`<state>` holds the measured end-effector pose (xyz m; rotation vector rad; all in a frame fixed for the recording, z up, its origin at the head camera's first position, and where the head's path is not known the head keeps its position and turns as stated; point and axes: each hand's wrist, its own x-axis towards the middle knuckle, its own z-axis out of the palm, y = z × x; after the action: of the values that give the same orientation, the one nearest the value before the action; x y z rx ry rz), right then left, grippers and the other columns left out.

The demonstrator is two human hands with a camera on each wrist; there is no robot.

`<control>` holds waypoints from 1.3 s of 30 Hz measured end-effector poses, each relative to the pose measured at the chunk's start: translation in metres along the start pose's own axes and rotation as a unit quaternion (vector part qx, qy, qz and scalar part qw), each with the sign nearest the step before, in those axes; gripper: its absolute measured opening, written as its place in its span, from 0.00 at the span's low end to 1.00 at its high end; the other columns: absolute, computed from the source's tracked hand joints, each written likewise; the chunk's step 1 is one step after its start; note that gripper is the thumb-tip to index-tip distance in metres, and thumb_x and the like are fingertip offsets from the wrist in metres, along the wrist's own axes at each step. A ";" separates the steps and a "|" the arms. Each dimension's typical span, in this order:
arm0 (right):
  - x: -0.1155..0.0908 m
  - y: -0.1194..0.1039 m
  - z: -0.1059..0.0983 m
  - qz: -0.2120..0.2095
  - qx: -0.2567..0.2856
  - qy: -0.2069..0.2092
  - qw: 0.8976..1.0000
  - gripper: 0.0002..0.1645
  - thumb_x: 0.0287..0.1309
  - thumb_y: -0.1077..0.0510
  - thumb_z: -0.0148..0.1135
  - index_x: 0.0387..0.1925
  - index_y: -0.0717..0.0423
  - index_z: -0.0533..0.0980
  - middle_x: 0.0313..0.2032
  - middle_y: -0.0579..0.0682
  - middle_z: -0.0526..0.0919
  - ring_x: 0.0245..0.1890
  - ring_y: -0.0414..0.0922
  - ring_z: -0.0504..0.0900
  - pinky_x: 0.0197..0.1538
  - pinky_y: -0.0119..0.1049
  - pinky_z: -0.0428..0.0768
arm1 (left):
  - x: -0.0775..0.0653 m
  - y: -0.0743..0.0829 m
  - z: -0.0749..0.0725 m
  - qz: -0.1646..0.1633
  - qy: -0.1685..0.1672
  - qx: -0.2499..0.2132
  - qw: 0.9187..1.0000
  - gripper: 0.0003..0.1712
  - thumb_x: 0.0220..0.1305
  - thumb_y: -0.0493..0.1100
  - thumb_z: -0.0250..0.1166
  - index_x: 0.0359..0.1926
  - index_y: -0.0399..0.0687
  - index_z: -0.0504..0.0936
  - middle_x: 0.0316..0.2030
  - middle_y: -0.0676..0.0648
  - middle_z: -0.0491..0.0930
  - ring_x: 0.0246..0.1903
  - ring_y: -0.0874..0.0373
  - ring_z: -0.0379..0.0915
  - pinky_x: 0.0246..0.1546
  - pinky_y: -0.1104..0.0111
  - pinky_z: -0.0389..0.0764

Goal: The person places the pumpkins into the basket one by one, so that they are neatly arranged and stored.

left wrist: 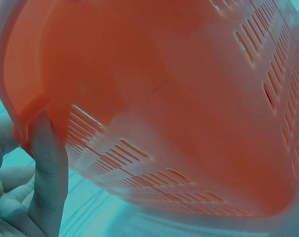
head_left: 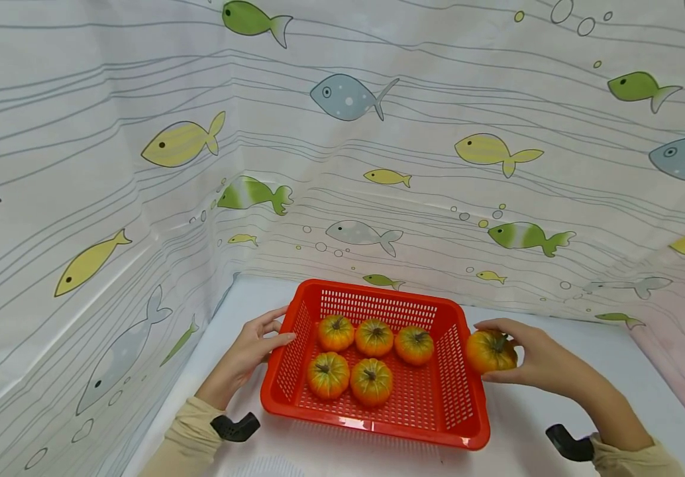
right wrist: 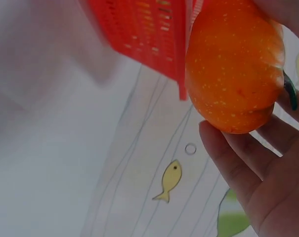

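A red perforated plastic basket (head_left: pixel 372 427) stands on the white surface, with several small orange pumpkins (head_left: pixel 372 382) lying in its left and middle part. At its left rim my left hand (head_left: pixel 257 341) grips the edge. The left wrist view shows a finger (left wrist: pixel 49 173) hooked at the basket's rim. My right hand (head_left: pixel 530 354) holds another orange pumpkin (right wrist: pixel 233 64) just outside the basket's right rim, fingers and thumb around it. Its dark green stem (right wrist: pixel 289 90) points toward the palm.
White sheeting (head_left: pixel 295 245) printed with fish and wavy lines rises behind and to the left of the basket. A white tabletop (head_left: pixel 533 430) extends to the right. Black wrist devices (head_left: pixel 235 427) sit at both sleeves.
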<state>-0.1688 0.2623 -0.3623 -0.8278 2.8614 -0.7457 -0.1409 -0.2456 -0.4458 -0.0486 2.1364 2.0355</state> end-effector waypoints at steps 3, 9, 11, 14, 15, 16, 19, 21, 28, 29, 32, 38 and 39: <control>0.010 -0.009 0.001 -0.012 0.003 -0.022 1.000 0.46 0.44 0.38 0.83 0.63 0.48 0.76 0.54 0.40 0.84 0.51 0.37 0.79 0.48 0.32 0.85 | 0.000 0.000 0.000 -0.001 0.001 -0.002 1.000 0.41 0.70 0.40 0.67 0.79 0.44 0.61 0.38 0.48 0.80 0.34 0.56 0.87 0.36 0.61 0.91; 0.028 -0.025 0.009 -0.020 0.019 -0.072 0.997 0.43 0.46 0.42 0.83 0.64 0.46 0.75 0.55 0.41 0.83 0.55 0.46 0.80 0.54 0.45 0.87 | 0.000 -0.001 0.000 -0.002 0.001 0.000 1.000 0.40 0.70 0.40 0.67 0.79 0.44 0.61 0.38 0.48 0.80 0.35 0.56 0.87 0.37 0.61 0.91; 0.033 -0.030 0.012 -0.027 0.023 -0.086 0.996 0.43 0.47 0.44 0.82 0.64 0.45 0.75 0.56 0.43 0.83 0.56 0.47 0.80 0.55 0.48 0.88 | 0.000 -0.001 0.000 -0.003 0.001 0.000 1.000 0.41 0.70 0.40 0.67 0.79 0.44 0.61 0.38 0.48 0.80 0.35 0.56 0.88 0.37 0.61 0.91; 0.040 -0.036 0.016 -0.042 0.019 -0.101 0.994 0.43 0.47 0.44 0.82 0.64 0.46 0.75 0.59 0.45 0.82 0.59 0.50 0.80 0.57 0.51 0.87 | 0.001 -0.001 0.000 -0.002 -0.001 -0.001 1.000 0.41 0.70 0.41 0.67 0.79 0.44 0.61 0.38 0.48 0.80 0.35 0.55 0.88 0.37 0.60 0.91; 0.042 -0.038 0.017 -0.047 0.016 -0.105 0.993 0.43 0.48 0.44 0.82 0.65 0.46 0.75 0.59 0.45 0.82 0.60 0.50 0.80 0.58 0.52 0.86 | 0.001 -0.001 0.000 -0.001 -0.001 -0.002 1.000 0.41 0.70 0.41 0.67 0.79 0.44 0.61 0.38 0.48 0.80 0.35 0.55 0.88 0.37 0.60 0.91; 0.044 -0.041 0.018 -0.051 0.014 -0.109 0.993 0.43 0.48 0.44 0.82 0.65 0.46 0.75 0.60 0.46 0.82 0.60 0.51 0.79 0.59 0.54 0.86 | 0.000 -0.001 0.000 -0.001 -0.002 -0.002 1.000 0.41 0.70 0.41 0.67 0.79 0.44 0.61 0.38 0.48 0.80 0.35 0.55 0.88 0.37 0.60 0.91; 0.050 -0.049 0.020 -0.059 0.010 -0.119 0.991 0.43 0.48 0.44 0.82 0.65 0.48 0.75 0.61 0.47 0.82 0.61 0.52 0.79 0.60 0.56 0.84 | 0.000 0.000 0.000 -0.001 -0.001 -0.003 1.000 0.41 0.70 0.41 0.68 0.79 0.44 0.61 0.38 0.48 0.80 0.35 0.55 0.88 0.37 0.59 0.91; 0.055 -0.054 0.022 -0.062 0.005 -0.128 0.990 0.42 0.48 0.45 0.82 0.64 0.48 0.76 0.61 0.47 0.81 0.61 0.53 0.78 0.60 0.57 0.84 | 0.001 -0.001 0.000 -0.001 0.001 -0.002 1.000 0.41 0.70 0.41 0.68 0.79 0.45 0.61 0.38 0.48 0.80 0.35 0.55 0.88 0.37 0.59 0.91; 0.068 -0.063 0.038 -0.055 -0.007 -0.167 0.984 0.42 0.47 0.46 0.83 0.65 0.44 0.77 0.64 0.46 0.79 0.66 0.52 0.76 0.63 0.58 0.82 | 0.001 -0.001 0.000 -0.001 0.001 -0.004 1.000 0.41 0.70 0.41 0.68 0.79 0.44 0.61 0.38 0.48 0.80 0.35 0.56 0.88 0.37 0.60 0.91; 0.070 -0.064 0.041 -0.055 -0.012 -0.172 0.983 0.43 0.46 0.45 0.83 0.65 0.44 0.77 0.64 0.45 0.79 0.66 0.52 0.75 0.63 0.58 0.82 | 0.001 -0.001 0.000 -0.001 0.002 -0.004 1.000 0.41 0.70 0.41 0.67 0.79 0.44 0.61 0.38 0.48 0.80 0.34 0.56 0.87 0.36 0.60 0.91; 0.075 -0.066 0.047 -0.060 -0.031 -0.179 0.981 0.44 0.45 0.42 0.83 0.64 0.45 0.77 0.63 0.44 0.80 0.66 0.51 0.76 0.63 0.56 0.83 | 0.001 -0.001 0.000 -0.001 0.002 -0.003 1.000 0.41 0.70 0.40 0.67 0.78 0.44 0.61 0.38 0.48 0.80 0.34 0.56 0.87 0.36 0.61 0.91; 0.084 -0.070 0.056 -0.068 -0.059 -0.196 0.977 0.42 0.43 0.42 0.84 0.60 0.47 0.79 0.58 0.41 0.83 0.60 0.45 0.79 0.63 0.50 0.84 | 0.001 -0.001 0.000 -0.002 0.001 0.001 1.000 0.41 0.70 0.41 0.67 0.79 0.44 0.61 0.38 0.48 0.80 0.34 0.56 0.87 0.36 0.61 0.91; 0.086 -0.071 0.057 -0.064 -0.063 -0.202 0.975 0.41 0.43 0.42 0.84 0.59 0.47 0.79 0.56 0.41 0.84 0.58 0.44 0.80 0.62 0.48 0.84 | 0.001 -0.001 0.000 -0.002 0.001 0.002 1.000 0.41 0.70 0.41 0.67 0.79 0.44 0.61 0.38 0.48 0.80 0.34 0.56 0.87 0.36 0.61 0.91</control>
<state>-0.1963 0.1407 -0.3734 -1.0492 2.5255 -0.3543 -0.1417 -0.2458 -0.4472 -0.0542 2.1387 2.0305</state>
